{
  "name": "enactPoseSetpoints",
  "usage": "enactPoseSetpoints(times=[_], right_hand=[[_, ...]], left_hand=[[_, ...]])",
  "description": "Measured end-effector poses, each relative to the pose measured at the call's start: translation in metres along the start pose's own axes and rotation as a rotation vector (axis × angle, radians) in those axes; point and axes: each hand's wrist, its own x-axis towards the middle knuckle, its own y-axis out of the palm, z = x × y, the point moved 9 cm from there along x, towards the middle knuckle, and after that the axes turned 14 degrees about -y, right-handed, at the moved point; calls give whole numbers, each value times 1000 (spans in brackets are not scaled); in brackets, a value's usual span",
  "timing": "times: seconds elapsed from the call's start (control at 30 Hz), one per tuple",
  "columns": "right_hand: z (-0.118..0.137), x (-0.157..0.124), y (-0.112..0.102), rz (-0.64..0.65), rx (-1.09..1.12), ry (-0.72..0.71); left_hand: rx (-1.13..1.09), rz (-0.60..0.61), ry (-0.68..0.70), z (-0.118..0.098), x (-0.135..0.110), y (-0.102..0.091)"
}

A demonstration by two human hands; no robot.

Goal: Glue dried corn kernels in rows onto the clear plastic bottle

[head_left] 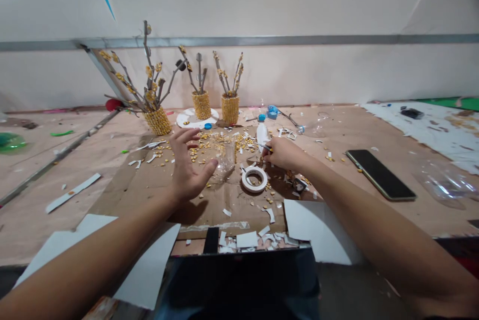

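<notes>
My left hand (189,165) is raised over the cardboard with its fingers apart and nothing in it. Just right of its thumb is a clear plastic bottle piece (225,156) with some corn kernels around it. My right hand (280,153) is closed on a thin dark stick (267,148), mostly hidden by the fingers. Right behind those fingers is a white glue bottle (262,133) with a blue cap; whether they touch it I cannot tell. A roll of white tape (254,179) lies between the hands, nearer me.
Three kernel-covered pots with twigs stand at the back: a left pot (157,120), a middle pot (201,105) and a right pot (230,108). A phone (380,174) and a clear bottle (445,182) lie at the right. White paper (318,225) overhangs the front edge.
</notes>
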Motion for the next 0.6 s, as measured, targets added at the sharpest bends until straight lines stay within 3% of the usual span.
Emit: enactPoseSetpoints(times=[0.2, 0.33, 0.47, 0.6], right_hand=[[10, -1, -16, -74, 26, -77], [36, -12, -40, -139, 168, -250], [87, -38, -37, -3, 663, -631], [117, -55, -20, 95, 860, -744]], left_hand=[[-124, -8, 43, -15, -6, -5], [-200, 84, 50, -32, -17, 3], [-208, 182, 76, -57, -27, 18], [-279, 246, 158, -78, -30, 27]])
